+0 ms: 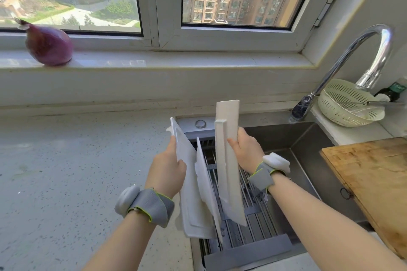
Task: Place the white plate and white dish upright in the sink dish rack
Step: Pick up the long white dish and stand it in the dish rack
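Observation:
A grey slatted dish rack lies across the left part of the steel sink. My left hand grips the upper edge of a white rectangular plate that stands on edge at the rack's left side. A second white plate stands upright in the rack between my hands, touched by neither. My right hand holds a deeper white rectangular dish upright, its lower end down on the rack slats. Both wrists wear grey straps with white sensors.
A chrome faucet arches over the sink's back right. A pale green colander sits behind it. A wooden cutting board covers the sink's right side. A red onion rests on the windowsill. Speckled countertop spreads to the left.

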